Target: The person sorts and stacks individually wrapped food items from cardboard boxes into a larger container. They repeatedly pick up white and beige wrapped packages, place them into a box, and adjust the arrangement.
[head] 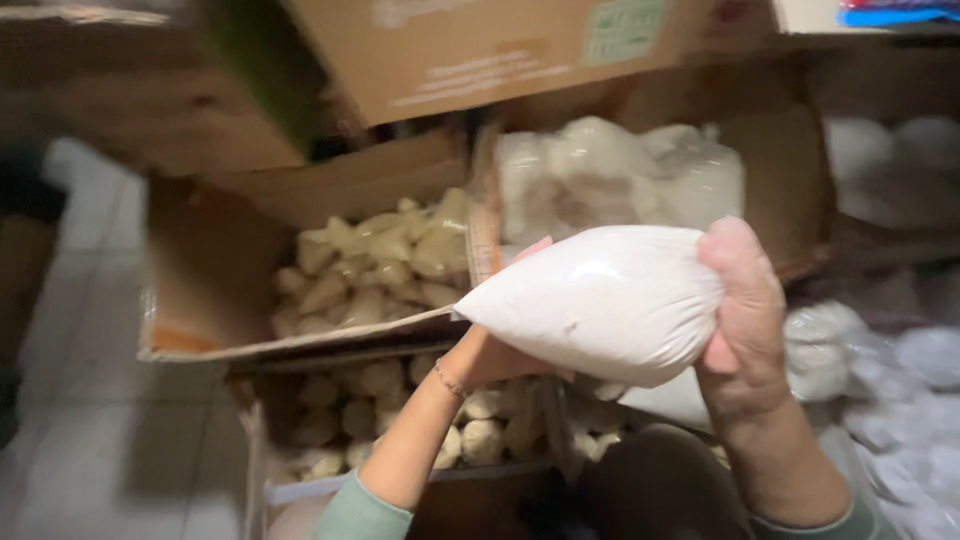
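We see a white bag held up over open cardboard boxes. The right hand clamps its end; the left hand cups it from beneath, fingers mostly hidden. The boxes hold pale lumps, perhaps food; clear bags sit behind

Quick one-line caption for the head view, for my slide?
Both hands, left hand beneath and right hand at the end, hold a white powder-filled plastic bag above cardboard boxes of pale lumps.
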`<state>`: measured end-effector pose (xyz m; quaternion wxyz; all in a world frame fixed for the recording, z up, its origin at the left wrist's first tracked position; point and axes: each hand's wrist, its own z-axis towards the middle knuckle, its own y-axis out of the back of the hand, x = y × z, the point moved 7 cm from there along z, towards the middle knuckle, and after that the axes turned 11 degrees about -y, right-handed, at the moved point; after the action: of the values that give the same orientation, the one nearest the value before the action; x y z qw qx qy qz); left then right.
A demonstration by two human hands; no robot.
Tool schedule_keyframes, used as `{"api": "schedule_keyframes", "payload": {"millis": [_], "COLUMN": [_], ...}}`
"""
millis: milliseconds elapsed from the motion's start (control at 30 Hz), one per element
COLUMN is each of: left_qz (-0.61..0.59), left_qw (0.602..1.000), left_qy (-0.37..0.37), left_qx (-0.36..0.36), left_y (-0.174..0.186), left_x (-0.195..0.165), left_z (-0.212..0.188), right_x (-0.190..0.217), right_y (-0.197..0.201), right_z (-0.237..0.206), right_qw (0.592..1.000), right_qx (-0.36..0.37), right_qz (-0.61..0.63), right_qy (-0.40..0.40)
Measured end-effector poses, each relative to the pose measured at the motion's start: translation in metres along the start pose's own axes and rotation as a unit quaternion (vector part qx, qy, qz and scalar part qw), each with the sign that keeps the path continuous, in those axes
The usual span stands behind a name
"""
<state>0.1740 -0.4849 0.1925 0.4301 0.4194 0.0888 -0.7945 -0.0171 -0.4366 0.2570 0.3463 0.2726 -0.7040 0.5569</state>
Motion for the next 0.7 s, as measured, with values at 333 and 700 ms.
{"api": "schedule_keyframes", "payload": {"millis": [333,700], "left_qz": [0.133,0.249], "left_qw": [0.971,0.883], "left_qy": [0.098,0.19], "left_qx": [-0.175,-0.349], "left_y": [0.135,0.31], "left_x": [-0.065,-0.137], "left_z": [-0.196,-0.387], "right_x": [-0.182,-0.337], "right_y": [-0.152,-0.352], "right_z": [0.013,-0.034], "right_qw": [0.963,0.78], "right_qx": [0.164,0.461], "right_qz": [-0.076,-0.414], "right_qy": [-0.202,-0.09]}}
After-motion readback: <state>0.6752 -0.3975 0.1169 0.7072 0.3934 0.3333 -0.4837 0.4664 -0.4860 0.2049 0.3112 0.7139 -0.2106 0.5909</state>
